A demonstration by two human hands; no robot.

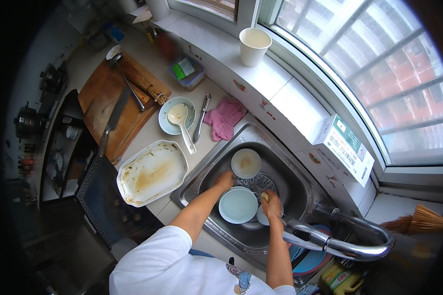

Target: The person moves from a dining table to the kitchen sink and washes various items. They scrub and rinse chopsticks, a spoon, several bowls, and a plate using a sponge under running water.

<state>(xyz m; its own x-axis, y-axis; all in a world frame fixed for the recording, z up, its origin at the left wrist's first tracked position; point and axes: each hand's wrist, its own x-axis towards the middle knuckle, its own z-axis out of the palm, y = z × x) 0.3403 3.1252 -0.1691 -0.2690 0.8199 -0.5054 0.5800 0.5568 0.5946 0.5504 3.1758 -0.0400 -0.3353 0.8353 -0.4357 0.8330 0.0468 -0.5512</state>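
Note:
My left hand (225, 180) is inside the stainless steel sink (216, 167), at the lower left rim of a bowl with cloudy brownish liquid (246, 163). Its fingertips are partly hidden, so whether they grip the rim is unclear. My right hand (272, 204) holds a small yellowish sponge (265, 197) over a light bowl (263, 216), which it largely covers. Between my hands sits a pale blue-green bowl (238, 205) that looks full of water. A perforated drain strainer (256, 181) shows beneath the bowls.
The chrome faucet (339, 247) arches beside my right forearm. Left of the sink lie a soiled white dish (153, 173), a bowl (166, 123) with a ladle (178, 115), a peeler (202, 118) and a pink cloth (225, 117). A large knife (114, 116) rests on a wooden cutting board (96, 103).

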